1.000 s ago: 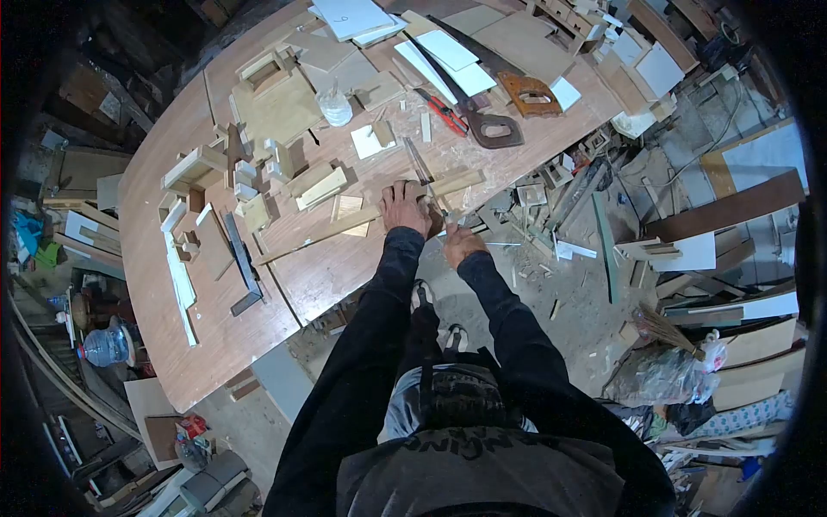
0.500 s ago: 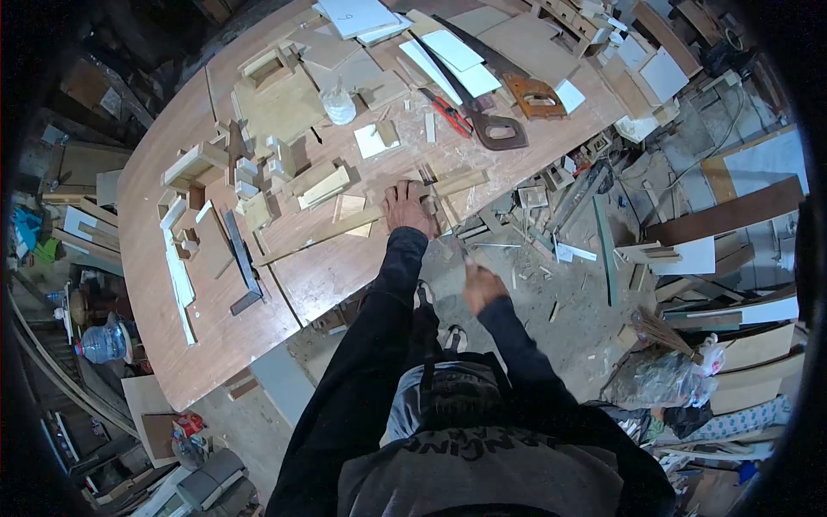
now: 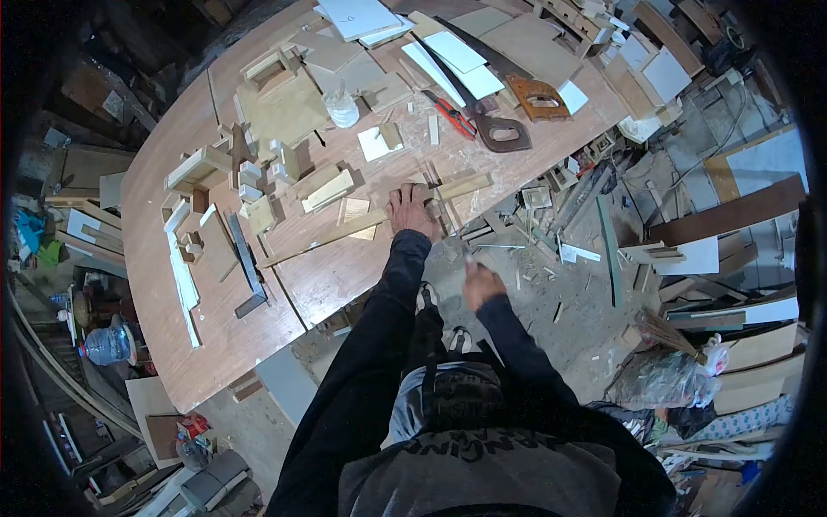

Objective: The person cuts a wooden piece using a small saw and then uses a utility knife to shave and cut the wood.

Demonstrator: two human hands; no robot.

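Note:
A long wooden strip (image 3: 345,227) lies slantwise near the table's front edge. My left hand (image 3: 411,210) presses down on it, its fingers curled over the far side. Just right of that hand, a narrow metal blade, apparently a hand saw (image 3: 452,221), crosses the strip. My right hand (image 3: 482,286) is closed around its handle end, out beyond the table edge and lower than the left hand. The handle is mostly hidden by the fingers. A small pale wood piece (image 3: 354,214) lies under the strip, left of my left hand.
On the wooden table (image 3: 293,297) lie a large handsaw (image 3: 503,133), red-handled pliers (image 3: 455,119), a try square (image 3: 245,258) and a clear plastic cup (image 3: 341,110). Wooden box parts (image 3: 202,168) stand at the left. Offcuts (image 3: 575,252) litter the floor at right.
The view has shifted slightly. Both hands keep nearly the same places, with the left still on the strip and the right still closed around the saw's handle end.

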